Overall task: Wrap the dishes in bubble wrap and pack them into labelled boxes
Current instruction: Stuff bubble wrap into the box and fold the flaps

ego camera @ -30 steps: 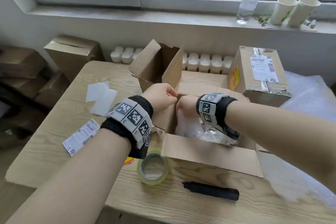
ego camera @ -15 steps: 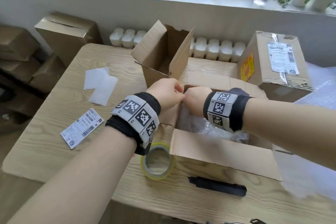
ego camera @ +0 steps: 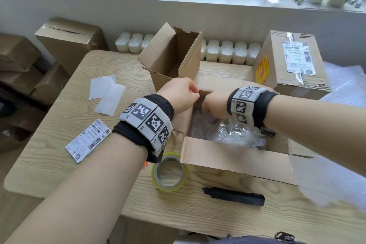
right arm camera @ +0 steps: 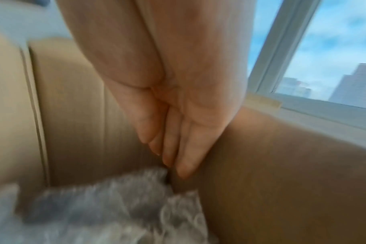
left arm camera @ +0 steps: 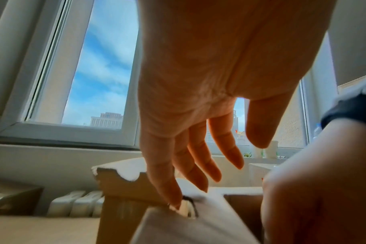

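Observation:
An open cardboard box [ego camera: 233, 158] stands on the wooden table with a bubble-wrapped bundle [ego camera: 233, 134] inside it. My left hand [ego camera: 182, 93] is at the box's far-left corner. In the left wrist view its fingers [left arm camera: 230, 158] are nearly straight and the tips touch the edge of the cardboard flap [left arm camera: 198, 222]. My right hand [ego camera: 213, 103] reaches inside the same corner. The blurred right wrist view shows its straight fingers [right arm camera: 173, 158] pointing down between the box wall [right arm camera: 282, 165] and the bubble wrap [right arm camera: 115, 206]. What the wrap covers is hidden.
A smaller open box [ego camera: 174, 59] stands just behind, and a taped box with a shipping label [ego camera: 287, 61] at back right. A tape roll [ego camera: 170, 172] and a black tool [ego camera: 233, 196] lie near the front edge. A printed label [ego camera: 88, 140] and white sheets [ego camera: 107, 93] lie left; loose bubble wrap [ego camera: 340, 105] right.
The head view has tilted down. My right hand has moved from the bundle to the far-left corner and dipped in beside the wall. My left hand stays at the flap.

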The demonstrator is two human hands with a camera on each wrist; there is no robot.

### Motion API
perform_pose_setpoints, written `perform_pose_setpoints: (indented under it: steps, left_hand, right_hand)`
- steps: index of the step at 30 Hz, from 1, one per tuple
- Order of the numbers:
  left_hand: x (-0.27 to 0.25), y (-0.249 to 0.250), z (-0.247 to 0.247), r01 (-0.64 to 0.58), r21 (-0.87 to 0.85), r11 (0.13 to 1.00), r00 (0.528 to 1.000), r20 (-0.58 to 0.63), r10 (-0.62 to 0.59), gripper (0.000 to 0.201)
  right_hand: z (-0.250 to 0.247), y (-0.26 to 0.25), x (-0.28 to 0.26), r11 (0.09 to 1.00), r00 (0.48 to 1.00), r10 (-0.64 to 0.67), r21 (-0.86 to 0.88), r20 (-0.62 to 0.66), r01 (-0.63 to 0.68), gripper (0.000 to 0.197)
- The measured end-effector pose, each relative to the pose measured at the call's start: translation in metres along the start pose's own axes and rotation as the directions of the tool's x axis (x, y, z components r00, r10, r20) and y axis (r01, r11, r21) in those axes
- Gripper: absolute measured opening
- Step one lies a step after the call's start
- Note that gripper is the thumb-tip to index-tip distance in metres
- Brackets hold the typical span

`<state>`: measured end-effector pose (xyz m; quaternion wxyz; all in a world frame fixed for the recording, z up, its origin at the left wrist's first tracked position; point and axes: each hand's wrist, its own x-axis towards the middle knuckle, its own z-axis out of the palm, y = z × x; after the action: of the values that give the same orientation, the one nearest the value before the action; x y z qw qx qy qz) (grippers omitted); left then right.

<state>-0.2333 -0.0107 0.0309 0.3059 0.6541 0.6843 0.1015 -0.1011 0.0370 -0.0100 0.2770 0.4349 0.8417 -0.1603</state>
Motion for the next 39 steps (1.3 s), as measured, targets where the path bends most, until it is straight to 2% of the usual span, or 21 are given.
perform_pose_setpoints:
  steps: [3,6,9,12,17,19,21,23,25,27,28,30,33,35,38,39]
  left_hand:
    - [0.0,0.027,-0.005,-0.02,0.116,0.993,1.0,-0.002,0.021,0.026]
    - [0.003,0.065,-0.003,-0.031,0.263,0.964,0.999,-0.013,0.036,0.03]
    - [0.006,0.113,0.009,-0.109,0.328,0.939,0.994,0.006,0.113,0.03]
    - [0.007,0.163,0.034,-0.226,0.294,0.929,0.974,0.066,0.217,0.031]
    - [0.013,0.224,0.099,-0.274,0.191,0.943,0.943,0.244,0.224,0.03]
    - [0.015,0.243,0.125,-0.292,0.189,0.937,0.925,0.304,0.227,0.029]
    - [0.017,0.254,0.141,-0.309,0.209,0.928,0.917,0.324,0.233,0.029]
    - [0.019,0.266,0.157,-0.316,0.235,0.919,0.916,0.327,0.232,0.026]
    - [0.021,0.275,0.169,-0.315,0.264,0.912,0.918,0.329,0.223,0.02]
    - [0.024,0.282,0.176,-0.317,0.289,0.903,0.919,0.328,0.218,0.021]
    - [0.024,0.284,0.178,-0.317,0.302,0.899,0.922,0.323,0.216,0.022]
    - [0.025,0.287,0.181,-0.313,0.326,0.892,0.927,0.308,0.213,0.022]
    - [0.025,0.288,0.179,-0.301,0.3,0.905,0.933,0.289,0.214,0.027]
    - [0.024,0.289,0.173,-0.297,0.291,0.909,0.935,0.281,0.216,0.039]
    - [0.023,0.29,0.156,-0.312,0.236,0.92,0.948,0.145,0.284,0.028]
    - [0.022,0.291,0.149,-0.315,0.181,0.932,0.949,0.091,0.303,0.027]
  right_hand:
    - [-0.015,0.024,-0.032,0.994,0.992,0.013,0.109,-0.122,0.001,0.033]
    - [-0.019,0.057,-0.076,0.97,0.973,0.079,0.244,-0.219,-0.024,0.032]
    - [-0.004,0.098,-0.116,0.922,0.93,0.199,0.38,-0.307,-0.072,0.026]
    - [0.024,0.142,-0.151,0.856,0.868,0.365,0.489,-0.337,-0.17,0.022]
    - [0.091,0.214,-0.204,0.731,0.747,0.606,0.563,-0.274,-0.386,0.021]
    - [0.122,0.232,-0.22,0.67,0.752,0.64,0.593,-0.156,-0.447,0.028]
    - [0.149,0.235,-0.225,0.64,0.797,0.603,0.617,-0.035,-0.457,0.055]
    - [0.17,0.23,-0.228,0.617,0.844,0.536,0.672,0.021,-0.409,0.078]
    - [0.187,0.221,-0.224,0.666,0.883,0.469,0.652,0.013,-0.363,0.082]
    - [0.198,0.217,-0.217,0.723,0.885,0.463,0.601,-0.056,-0.34,0.054]
    - [0.199,0.218,-0.217,0.718,0.868,0.484,0.616,-0.107,-0.325,0.037]
    - [0.193,0.226,-0.221,0.628,0.808,0.556,0.736,-0.196,-0.253,0.024]
    - [0.165,0.246,-0.239,0.453,0.672,0.667,0.891,-0.322,-0.022,0.012]
    - [0.142,0.258,-0.249,0.363,0.597,0.71,0.92,-0.374,0.145,0.014]
    - [0.11,0.266,-0.262,0.261,0.468,0.78,0.896,-0.415,0.359,0.028]
    - [0.103,0.267,-0.264,0.241,0.461,0.782,0.885,-0.42,0.398,0.035]
